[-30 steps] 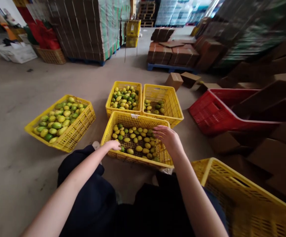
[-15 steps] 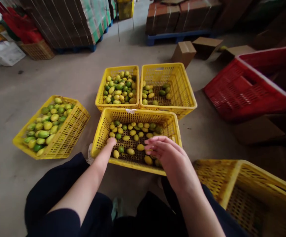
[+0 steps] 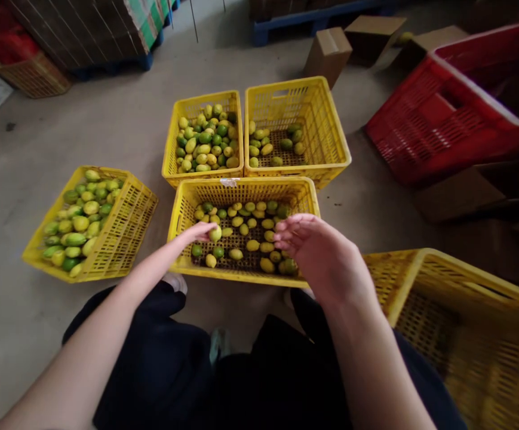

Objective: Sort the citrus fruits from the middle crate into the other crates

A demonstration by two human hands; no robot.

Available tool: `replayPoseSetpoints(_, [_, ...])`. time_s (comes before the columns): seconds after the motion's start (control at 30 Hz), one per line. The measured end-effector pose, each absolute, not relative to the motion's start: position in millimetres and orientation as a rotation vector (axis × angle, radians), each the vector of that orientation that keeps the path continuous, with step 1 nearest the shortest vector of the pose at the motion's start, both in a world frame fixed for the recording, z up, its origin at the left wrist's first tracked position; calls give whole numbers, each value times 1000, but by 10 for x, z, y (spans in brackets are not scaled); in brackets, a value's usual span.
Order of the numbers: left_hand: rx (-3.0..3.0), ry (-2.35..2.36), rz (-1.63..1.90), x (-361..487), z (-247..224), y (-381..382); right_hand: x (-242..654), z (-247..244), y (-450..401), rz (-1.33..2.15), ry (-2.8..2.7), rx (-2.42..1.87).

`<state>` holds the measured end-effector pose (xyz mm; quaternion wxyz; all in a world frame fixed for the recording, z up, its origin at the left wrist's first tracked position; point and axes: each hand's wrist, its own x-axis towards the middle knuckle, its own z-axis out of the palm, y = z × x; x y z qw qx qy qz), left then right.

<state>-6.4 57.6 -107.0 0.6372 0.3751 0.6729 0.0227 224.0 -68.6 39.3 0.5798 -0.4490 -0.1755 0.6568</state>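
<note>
In front of me is a yellow plastic crate (image 3: 241,278) with yellow and green lemons scattered over its slotted bottom. My left hand (image 3: 202,232) is over the crate's left part, its fingers closed on a yellow-green lemon (image 3: 215,233). Above the right side of the crate, my right hand (image 3: 308,242) is held with the fingers stretched out and slightly curved. Nothing shows in that hand; its palm faces left, and some lemons lie hidden behind it. A loose yellow lemon (image 3: 211,261) rests near the crate's front wall.
Behind stand two yellow crates, the left one (image 3: 168,152) holding many lemons, the right one (image 3: 331,128) only several. A fuller, tilted-looking crate (image 3: 129,224) is at left. On the right are a red crate (image 3: 411,113), another yellow crate (image 3: 414,272) and cardboard boxes (image 3: 328,54).
My left hand has come up from the crate bottom with a lemon in it. The right hand stays over the crate's right side. The view has tilted downward.
</note>
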Motion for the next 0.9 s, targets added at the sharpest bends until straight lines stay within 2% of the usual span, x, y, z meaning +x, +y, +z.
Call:
replayPoseSetpoints(0.1, [744,1315,177,-132,-515,476,2185,253,-640,1494,-431,-1108])
replayPoseSetpoints(0.17, [519,985,397,-176,-164,339,2136,72,-561,1452,-521,-1223])
replayPoseSetpoints(0.27, [270,783,619,-235,167,108,2081,-296,-379,1326,-946,-1737])
replayPoseSetpoints(0.57, [-251,1062,937,-285,42,-64,2140,-1589,-120,1306,-1597,-2400])
replayPoseSetpoints(0.73, [-283,1071,917,-281,149,21,2171,-2047,-147,1322,-1850,-2431])
replayPoseSetpoints(0.9, [-303,1146,946,-340,247,77,2190,-2292,-16,1406,-1924,-2222])
